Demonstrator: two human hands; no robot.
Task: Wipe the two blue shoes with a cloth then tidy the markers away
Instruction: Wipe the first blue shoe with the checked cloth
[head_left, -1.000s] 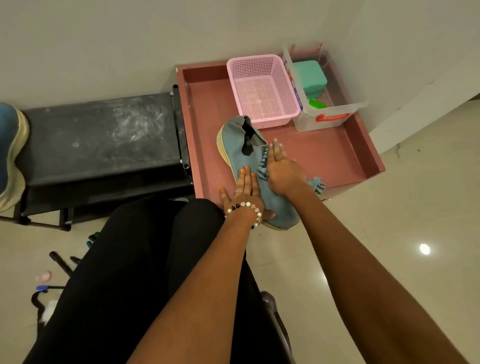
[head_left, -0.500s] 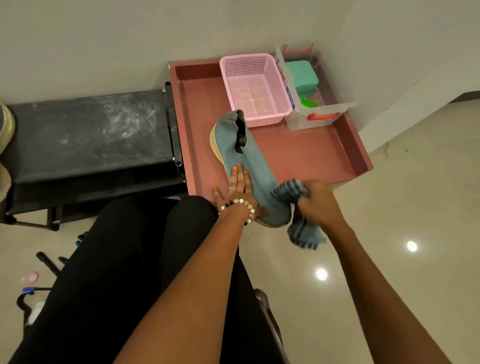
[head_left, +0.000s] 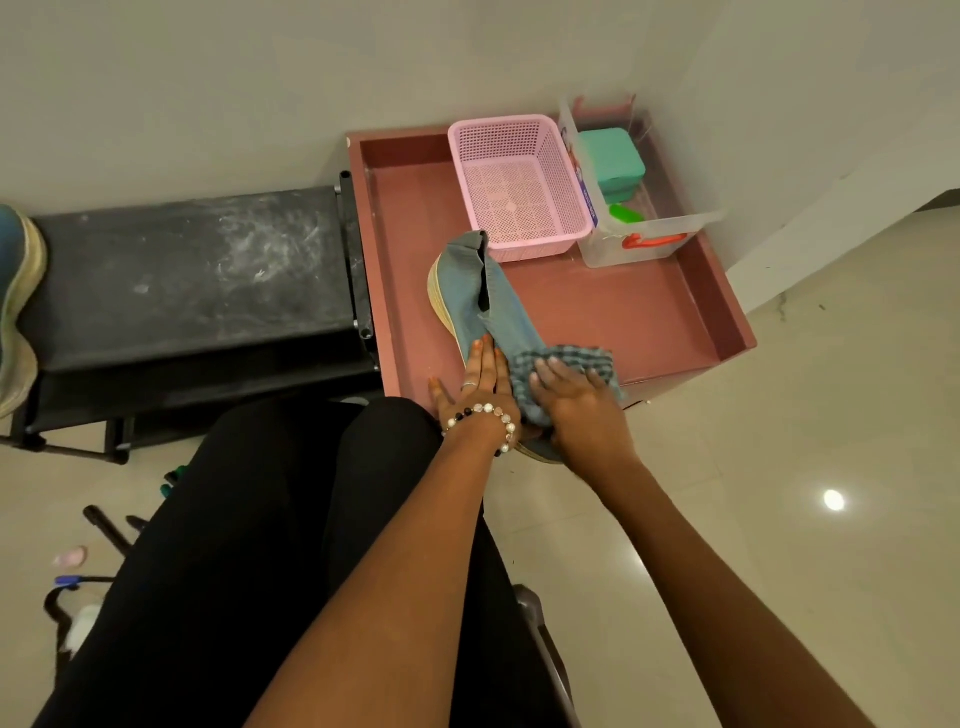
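A blue slip-on shoe (head_left: 483, 296) with a pale sole lies in the pink-brown tray (head_left: 649, 306), its toe hanging over the tray's near edge. My left hand (head_left: 480, 387), with a bead bracelet, lies flat on the shoe's toe part and holds it down. My right hand (head_left: 576, 410) presses a checked blue cloth (head_left: 566, 358) onto the shoe's right side. A second blue shoe (head_left: 15, 306) rests at the far left on the black bench (head_left: 197, 275). Markers (head_left: 174, 480) lie on the floor left of my legs, mostly hidden.
A pink mesh basket (head_left: 519, 182) and a clear plastic box (head_left: 644, 228) holding a green case stand at the tray's back right. The wall runs behind everything. Tiled floor (head_left: 779, 467) spreads to the right. A chair frame shows below my legs.
My right hand had pulled the cloth off the shoe's toe toward the floor; now it is back on the shoe's right side with the cloth. My left hand has stayed on the shoe.
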